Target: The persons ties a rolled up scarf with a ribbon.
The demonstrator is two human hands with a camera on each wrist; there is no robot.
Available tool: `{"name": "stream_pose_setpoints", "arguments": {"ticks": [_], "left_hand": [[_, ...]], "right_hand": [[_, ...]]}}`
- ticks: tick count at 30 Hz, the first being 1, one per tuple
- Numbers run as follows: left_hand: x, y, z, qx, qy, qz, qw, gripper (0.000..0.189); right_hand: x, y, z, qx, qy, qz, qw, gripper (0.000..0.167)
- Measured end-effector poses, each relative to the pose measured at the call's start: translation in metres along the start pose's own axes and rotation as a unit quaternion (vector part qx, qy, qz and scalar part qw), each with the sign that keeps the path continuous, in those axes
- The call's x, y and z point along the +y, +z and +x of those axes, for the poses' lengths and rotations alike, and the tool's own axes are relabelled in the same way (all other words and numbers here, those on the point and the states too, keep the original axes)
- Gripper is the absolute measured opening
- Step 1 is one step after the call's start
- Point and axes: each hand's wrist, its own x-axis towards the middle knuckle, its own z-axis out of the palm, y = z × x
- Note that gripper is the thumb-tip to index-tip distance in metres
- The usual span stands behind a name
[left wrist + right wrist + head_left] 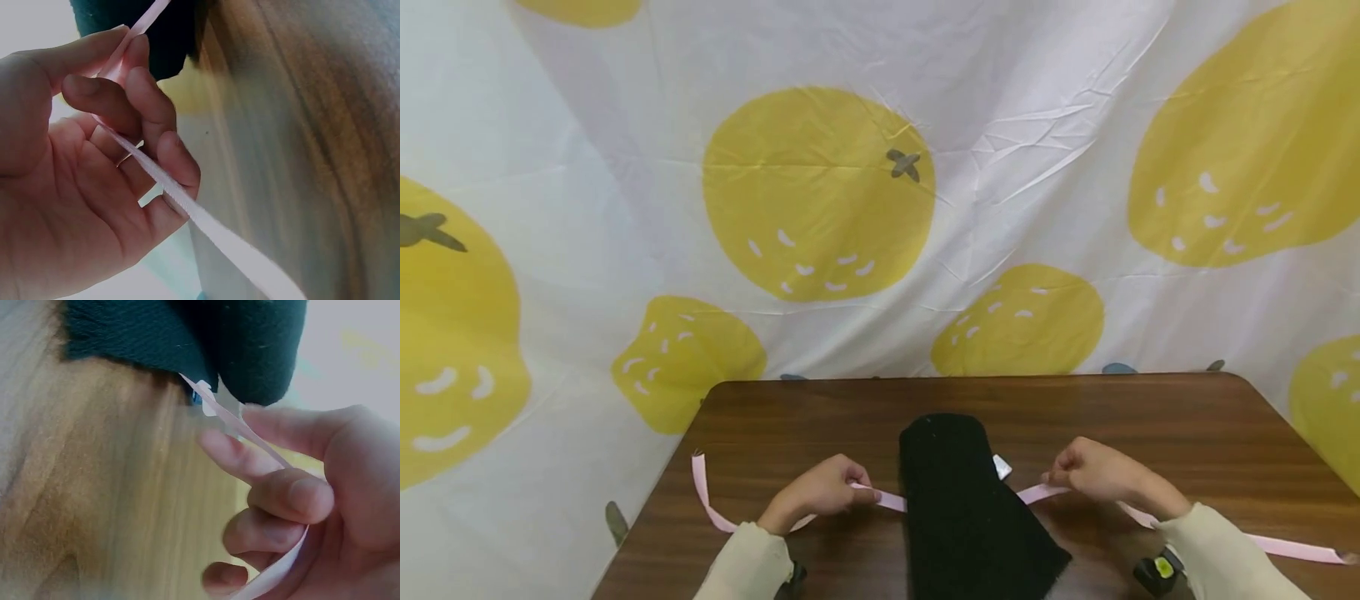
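Note:
A folded black cloth [958,508] with a knit-like texture lies on the table, its lower right corner flaring outward. A pale pink ribbon [892,502] passes beneath it and comes out on both sides. To the left of the cloth, my left hand [831,486] pinches the ribbon between thumb and fingers; in the left wrist view the ribbon [206,222] trails across the curled fingers. My right hand [1097,468] pinches the other side, and the ribbon [240,427] runs from the cloth [262,350] through its fingers. A white tag [1002,467] sticks out at the cloth's right edge.
The brown wood-grain table [820,408] ends at a white curtain [1015,208] printed with yellow fruit. One loose ribbon end [702,483] curls at the table's left; the other ribbon end [1300,550] stretches past the right forearm.

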Motion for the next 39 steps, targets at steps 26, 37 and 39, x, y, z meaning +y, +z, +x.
{"name": "stream_pose_setpoints", "arguments": {"ticks": [26, 37, 39], "left_hand": [[0.021, -0.021, 0.001, -0.015, 0.075, -0.02, 0.9969, 0.022], [0.039, -0.022, 0.001, -0.014, 0.076, -0.099, 0.9921, 0.019], [0.042, -0.022, 0.001, -0.008, 0.084, -0.103, 0.991, 0.017]], "right_hand": [[-0.013, -0.022, -0.003, -0.154, -0.14, 0.117, 0.971, 0.025], [-0.031, -0.024, 0.0, -0.124, -0.19, 0.109, 0.9677, 0.021], [-0.034, -0.024, 0.0, -0.119, -0.197, 0.108, 0.9671, 0.022]]}}
